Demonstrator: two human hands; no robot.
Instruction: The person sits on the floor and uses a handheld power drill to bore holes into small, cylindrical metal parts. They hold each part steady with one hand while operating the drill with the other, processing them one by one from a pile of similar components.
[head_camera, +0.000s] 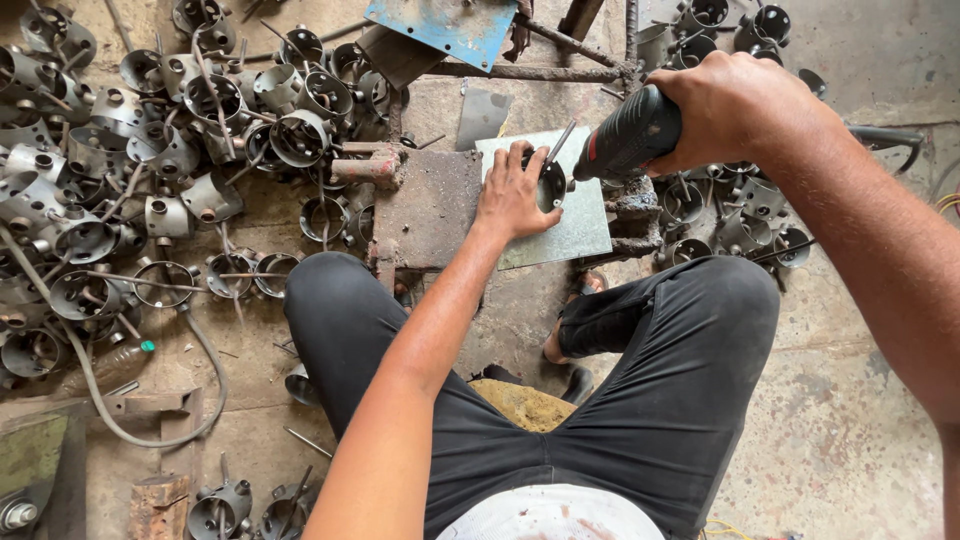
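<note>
My left hand (512, 195) presses down on a small round metal cup (551, 184) that lies on a grey metal plate (580, 232). My right hand (735, 108) grips the dark handle of a welding electrode holder (628, 140). A thin rod (560, 142) sticks out of its tip and reaches down to the cup's rim. I sit low, with my knees in black trousers on either side of the plate.
A large heap of similar metal cups (150, 150) with rods covers the floor at left. More cups (730, 215) lie at right. A rusty steel block (430, 205) sits beside the plate, a hose (200, 400) curls at lower left, a blue sheet (440, 25) lies at the top.
</note>
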